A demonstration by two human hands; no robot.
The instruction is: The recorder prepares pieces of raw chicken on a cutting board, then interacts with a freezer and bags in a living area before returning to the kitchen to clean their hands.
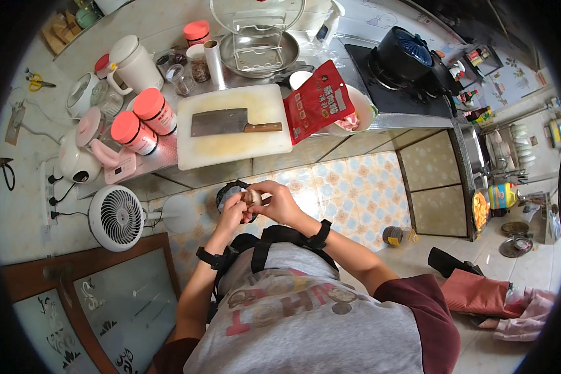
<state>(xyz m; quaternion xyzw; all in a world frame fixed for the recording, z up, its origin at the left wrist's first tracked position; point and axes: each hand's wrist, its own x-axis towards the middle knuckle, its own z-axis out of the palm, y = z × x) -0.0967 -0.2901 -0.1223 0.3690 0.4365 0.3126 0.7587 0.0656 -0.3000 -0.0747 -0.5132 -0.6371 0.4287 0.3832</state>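
Both my hands meet around a small brownish-white piece of food, perhaps a bulb of garlic or ginger; I cannot tell which. My left hand grips it from the left, and my right hand pinches it from the right. Below them on the floor stands a bin lined with a black bag. On the counter in front, a cleaver with a wooden handle lies on a white cutting board. A red packet leans by a bowl of raw meat.
Red-lidded jars and a white kettle crowd the counter's left. Behind the board is a steel pan with a rack. A dark pot sits on the stove at right. A white fan stands at lower left, a bottle on the floor.
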